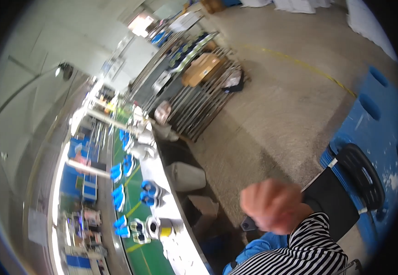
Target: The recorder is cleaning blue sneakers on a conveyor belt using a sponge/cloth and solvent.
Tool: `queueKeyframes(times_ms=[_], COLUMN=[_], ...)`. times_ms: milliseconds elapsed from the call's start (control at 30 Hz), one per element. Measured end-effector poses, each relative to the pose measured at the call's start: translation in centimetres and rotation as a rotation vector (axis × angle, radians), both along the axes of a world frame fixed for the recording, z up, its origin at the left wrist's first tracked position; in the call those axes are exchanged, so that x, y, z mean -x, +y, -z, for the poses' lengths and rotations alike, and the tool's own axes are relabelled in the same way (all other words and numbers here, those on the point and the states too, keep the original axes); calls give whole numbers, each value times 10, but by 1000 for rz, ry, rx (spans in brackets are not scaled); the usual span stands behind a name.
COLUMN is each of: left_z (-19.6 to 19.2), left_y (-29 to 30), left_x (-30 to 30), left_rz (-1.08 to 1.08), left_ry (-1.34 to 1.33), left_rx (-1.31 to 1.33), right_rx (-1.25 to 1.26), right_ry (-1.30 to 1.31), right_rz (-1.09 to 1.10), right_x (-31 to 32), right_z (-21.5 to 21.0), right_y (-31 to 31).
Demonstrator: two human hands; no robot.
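My right hand [272, 206], smeared by motion, is raised at the lower right, with a black-and-white striped sleeve [316, 236] behind it. It looks rounded, but its fingers are too blurred to tell if it is open or closed or holds anything. Blue mesh-like cloth [267, 243] shows just below it. Nearest on its right stands a black chair [361, 176]. My left hand is out of view. To the left, pairs of blue shoes with white soles [149, 193] stand along a green conveyor belt [148, 259] and its white side ledge [187, 250].
On the ledge stands a white roll with a yellow label [164, 229]. A pale bin [187, 176] and a cardboard box [201, 211] stand beside the line. Farther off are a slatted metal rack [203, 107] holding cardboard and a person [163, 112]. Blue plastic panels [368, 123] stand at right.
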State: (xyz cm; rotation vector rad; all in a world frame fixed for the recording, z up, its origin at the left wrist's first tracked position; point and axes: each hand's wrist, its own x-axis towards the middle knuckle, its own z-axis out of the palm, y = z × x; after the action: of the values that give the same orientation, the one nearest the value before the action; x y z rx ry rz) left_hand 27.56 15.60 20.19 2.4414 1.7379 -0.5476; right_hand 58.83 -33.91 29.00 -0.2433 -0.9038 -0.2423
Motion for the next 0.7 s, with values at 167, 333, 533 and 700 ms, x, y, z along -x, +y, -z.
queueKeyframes(times_ms=[167,333,533,700], left_z=[69,125,157,160], left_y=[-79,-155,-215,-249], left_x=[194,254,280,291], left_rz=[-328,-448,-559,-631], left_ry=[19,-45,-158,-455], left_rx=[104,16,96,126], right_rx=[-81,59,347,835], right_ry=[112,13,-363,-19], right_rz=[-86,-369,-919,-973], right_x=[43,88,185,287], right_z=[-58,-75,-63,16], right_y=[22,85,205,305])
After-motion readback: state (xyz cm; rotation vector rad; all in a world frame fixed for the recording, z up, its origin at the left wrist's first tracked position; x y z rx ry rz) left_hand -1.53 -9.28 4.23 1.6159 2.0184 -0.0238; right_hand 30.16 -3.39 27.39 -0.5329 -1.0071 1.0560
